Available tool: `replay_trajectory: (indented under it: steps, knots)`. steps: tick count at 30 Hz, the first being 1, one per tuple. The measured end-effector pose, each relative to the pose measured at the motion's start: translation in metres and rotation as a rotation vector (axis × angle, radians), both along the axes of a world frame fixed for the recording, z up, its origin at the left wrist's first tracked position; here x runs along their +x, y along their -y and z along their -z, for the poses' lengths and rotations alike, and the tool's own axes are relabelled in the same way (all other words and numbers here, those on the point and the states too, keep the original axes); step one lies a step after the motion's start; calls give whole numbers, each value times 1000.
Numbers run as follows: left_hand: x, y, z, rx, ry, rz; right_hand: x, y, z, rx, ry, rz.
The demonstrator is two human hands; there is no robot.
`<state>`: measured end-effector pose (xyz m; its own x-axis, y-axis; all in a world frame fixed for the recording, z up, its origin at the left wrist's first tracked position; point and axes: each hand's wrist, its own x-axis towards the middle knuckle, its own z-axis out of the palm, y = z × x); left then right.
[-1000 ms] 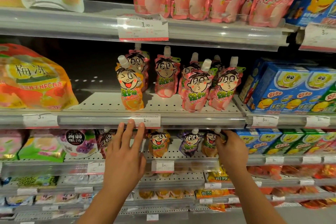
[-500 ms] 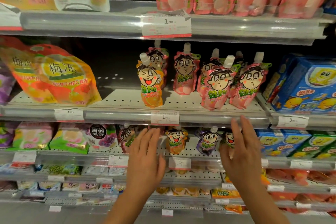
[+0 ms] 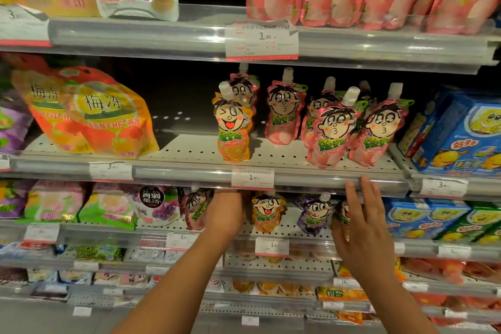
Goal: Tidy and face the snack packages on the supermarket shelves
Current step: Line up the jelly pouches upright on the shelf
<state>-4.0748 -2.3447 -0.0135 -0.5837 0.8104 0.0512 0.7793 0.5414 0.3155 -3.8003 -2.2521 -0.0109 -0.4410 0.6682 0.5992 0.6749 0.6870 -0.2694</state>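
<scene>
Glossy foil spout pouches [image 3: 267, 213] stand on the lower shelf [image 3: 284, 248]: soft, light, slippery, best pinched at the stiff cap. The left hand [image 3: 226, 213] reaches between them, grip hidden; the right hand [image 3: 362, 228] hovers flat-fingered.

Grey perforated metal shelving [image 3: 284, 156], tiered; clear price rails [image 3: 173, 35]; dark unlit recess [image 3: 176, 89] behind; dim light.

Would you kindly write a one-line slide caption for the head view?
Left hand reaches under the shelf lip among cartoon-face spout pouches while the open right hand hovers nearby.
</scene>
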Motion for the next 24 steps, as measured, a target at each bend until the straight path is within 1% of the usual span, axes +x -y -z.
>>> replay_trajectory:
  steps: [3,5,12,17,21,24]
  knots:
    - [-9,-13,-4,-141,-41,-6,1,1,-3,-20,18,9]
    - [-14,-18,-1,-185,-61,-14,2,1,-4,-34,32,11]
    - [-22,-22,14,-116,-15,-45,2,4,-7,-55,41,15]
    - [-25,-32,7,-150,-44,-62,2,4,-8,-72,56,23]
    - [-28,-37,6,-171,-28,-30,1,5,-8,-74,52,27]
    - [-32,-39,9,-129,30,15,1,5,-8,-76,53,30]
